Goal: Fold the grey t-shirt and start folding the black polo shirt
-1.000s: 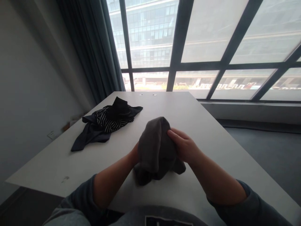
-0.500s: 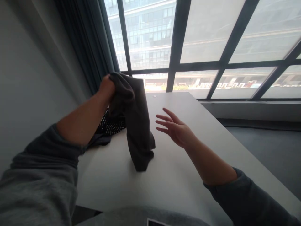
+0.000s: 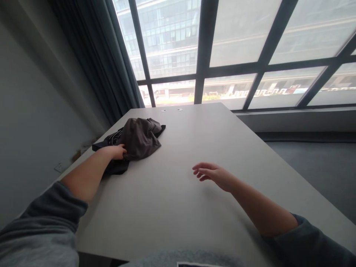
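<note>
"Where's the grey cloth (image 3: pixel 140 139)?"
"Draped over the dark clothes (image 3: pixel 116 168) along the desk's (image 3: pixel 167 207) left edge, toward the far corner."
"And the hands?"
"The left hand (image 3: pixel 117 152) touches its near side; whether it's pinching cannot be told. The right hand (image 3: pixel 215 175) hovers nearer the right edge, loosely open."

In front of me, the white bench (image 3: pixel 172 207) bore a crumpled heap of dark clothes (image 3: pixel 139 142) toward its far left.
</note>
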The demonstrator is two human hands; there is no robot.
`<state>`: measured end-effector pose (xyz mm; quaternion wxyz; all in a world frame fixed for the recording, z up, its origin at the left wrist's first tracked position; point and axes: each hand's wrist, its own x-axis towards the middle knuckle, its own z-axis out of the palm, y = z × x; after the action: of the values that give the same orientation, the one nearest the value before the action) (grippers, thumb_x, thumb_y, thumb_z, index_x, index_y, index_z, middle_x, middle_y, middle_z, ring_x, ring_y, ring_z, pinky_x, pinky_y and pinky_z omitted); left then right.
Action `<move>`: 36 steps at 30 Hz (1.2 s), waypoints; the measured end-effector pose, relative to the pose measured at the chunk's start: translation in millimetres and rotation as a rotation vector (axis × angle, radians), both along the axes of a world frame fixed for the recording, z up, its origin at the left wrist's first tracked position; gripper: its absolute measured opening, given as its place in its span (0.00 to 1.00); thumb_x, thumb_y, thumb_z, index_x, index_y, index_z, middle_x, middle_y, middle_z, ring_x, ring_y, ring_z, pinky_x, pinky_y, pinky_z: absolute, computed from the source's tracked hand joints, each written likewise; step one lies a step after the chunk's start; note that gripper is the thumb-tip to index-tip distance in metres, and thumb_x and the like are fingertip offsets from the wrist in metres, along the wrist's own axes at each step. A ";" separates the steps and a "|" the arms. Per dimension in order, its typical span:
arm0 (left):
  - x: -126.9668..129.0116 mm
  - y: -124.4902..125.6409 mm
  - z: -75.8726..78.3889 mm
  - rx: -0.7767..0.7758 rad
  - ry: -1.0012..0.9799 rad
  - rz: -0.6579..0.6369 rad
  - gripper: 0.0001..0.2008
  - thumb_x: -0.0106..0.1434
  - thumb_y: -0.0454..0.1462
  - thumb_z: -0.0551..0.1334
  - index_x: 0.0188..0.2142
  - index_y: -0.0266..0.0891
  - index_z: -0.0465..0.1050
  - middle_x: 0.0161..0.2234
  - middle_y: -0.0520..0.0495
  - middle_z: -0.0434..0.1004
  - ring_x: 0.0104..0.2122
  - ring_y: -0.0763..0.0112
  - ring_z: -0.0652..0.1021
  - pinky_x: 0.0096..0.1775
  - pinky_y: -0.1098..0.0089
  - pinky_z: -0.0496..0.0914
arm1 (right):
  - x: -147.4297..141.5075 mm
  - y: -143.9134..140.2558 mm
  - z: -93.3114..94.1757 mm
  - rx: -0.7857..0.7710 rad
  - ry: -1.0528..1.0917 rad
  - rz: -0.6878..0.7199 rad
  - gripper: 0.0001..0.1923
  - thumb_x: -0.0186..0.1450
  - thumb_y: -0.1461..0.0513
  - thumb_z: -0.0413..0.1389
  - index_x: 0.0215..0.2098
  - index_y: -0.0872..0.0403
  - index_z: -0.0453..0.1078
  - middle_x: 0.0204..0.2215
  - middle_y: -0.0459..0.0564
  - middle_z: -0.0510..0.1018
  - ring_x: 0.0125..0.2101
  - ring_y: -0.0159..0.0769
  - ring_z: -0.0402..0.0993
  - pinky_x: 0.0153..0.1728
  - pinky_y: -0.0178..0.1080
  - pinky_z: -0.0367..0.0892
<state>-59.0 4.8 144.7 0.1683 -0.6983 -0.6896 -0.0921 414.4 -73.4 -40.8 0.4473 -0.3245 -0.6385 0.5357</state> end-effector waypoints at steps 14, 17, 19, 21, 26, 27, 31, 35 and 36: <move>10.8 -40.2 -147.1 0.069 -0.215 0.359 0.43 0.68 0.68 0.49 0.77 0.67 0.42 0.80 0.43 0.31 0.72 0.15 0.51 0.56 0.23 0.64 | -0.5 -8.3 -39.9 0.215 -0.328 -0.150 0.24 0.62 0.42 0.61 0.43 0.51 0.81 0.41 0.54 0.85 0.45 0.49 0.80 0.51 0.49 0.71; 29.6 -19.6 -138.1 0.128 -0.193 0.227 0.44 0.67 0.68 0.52 0.77 0.65 0.44 0.80 0.47 0.26 0.73 0.19 0.48 0.61 0.29 0.64 | -6.6 -11.4 -43.6 0.294 -0.415 -0.194 0.22 0.63 0.43 0.58 0.41 0.50 0.81 0.40 0.53 0.85 0.44 0.49 0.80 0.50 0.49 0.71; 40.8 -2.2 -125.8 0.141 -0.218 0.170 0.44 0.67 0.68 0.54 0.77 0.66 0.44 0.80 0.49 0.22 0.74 0.20 0.45 0.60 0.31 0.66 | -8.8 -12.6 -45.6 0.316 -0.443 -0.219 0.21 0.64 0.44 0.57 0.41 0.50 0.80 0.39 0.53 0.86 0.44 0.49 0.80 0.50 0.49 0.71; 50.1 16.8 -114.4 0.132 -0.256 0.176 0.43 0.66 0.67 0.56 0.76 0.70 0.46 0.80 0.51 0.20 0.74 0.19 0.41 0.58 0.29 0.67 | -9.6 -13.0 -47.5 0.330 -0.456 -0.232 0.21 0.64 0.45 0.56 0.41 0.50 0.80 0.39 0.53 0.86 0.43 0.49 0.80 0.49 0.48 0.71; 54.9 67.1 -96.5 0.096 -0.287 0.306 0.39 0.65 0.64 0.61 0.73 0.76 0.52 0.80 0.56 0.20 0.74 0.20 0.37 0.57 0.24 0.64 | -8.9 -13.7 -52.5 0.373 -0.484 -0.265 0.20 0.66 0.46 0.55 0.41 0.50 0.80 0.39 0.52 0.85 0.43 0.48 0.80 0.48 0.47 0.71; 52.9 77.3 -93.2 0.100 -0.286 0.322 0.38 0.66 0.63 0.60 0.73 0.76 0.52 0.80 0.56 0.20 0.74 0.21 0.38 0.58 0.24 0.63 | -9.1 -14.1 -53.0 0.380 -0.490 -0.270 0.20 0.66 0.46 0.55 0.41 0.50 0.80 0.39 0.52 0.85 0.42 0.48 0.80 0.47 0.47 0.71; 42.8 117.8 -76.2 0.085 -0.312 0.387 0.39 0.66 0.62 0.60 0.74 0.73 0.53 0.80 0.57 0.19 0.75 0.22 0.39 0.60 0.24 0.61 | -11.3 -16.1 -52.1 0.389 -0.502 -0.282 0.19 0.67 0.47 0.55 0.41 0.50 0.80 0.38 0.52 0.85 0.41 0.46 0.79 0.46 0.45 0.71; 33.1 152.7 -57.4 0.070 -0.356 0.434 0.42 0.64 0.61 0.63 0.75 0.70 0.52 0.79 0.55 0.17 0.74 0.20 0.39 0.61 0.24 0.60 | -13.2 -18.2 -50.5 0.405 -0.503 -0.281 0.16 0.69 0.50 0.54 0.39 0.50 0.79 0.37 0.51 0.84 0.40 0.45 0.79 0.45 0.44 0.70; 29.9 159.6 -53.7 0.076 -0.362 0.433 0.42 0.64 0.60 0.63 0.75 0.68 0.52 0.79 0.54 0.16 0.74 0.20 0.39 0.61 0.24 0.60 | -13.3 -18.8 -50.3 0.412 -0.501 -0.276 0.16 0.69 0.51 0.54 0.39 0.50 0.79 0.37 0.51 0.84 0.40 0.45 0.79 0.45 0.44 0.70</move>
<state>-29.0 164.4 91.1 0.0843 -0.5001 -0.8376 -0.2028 401.1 -92.2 -91.1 0.4010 -0.4322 -0.7731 0.2338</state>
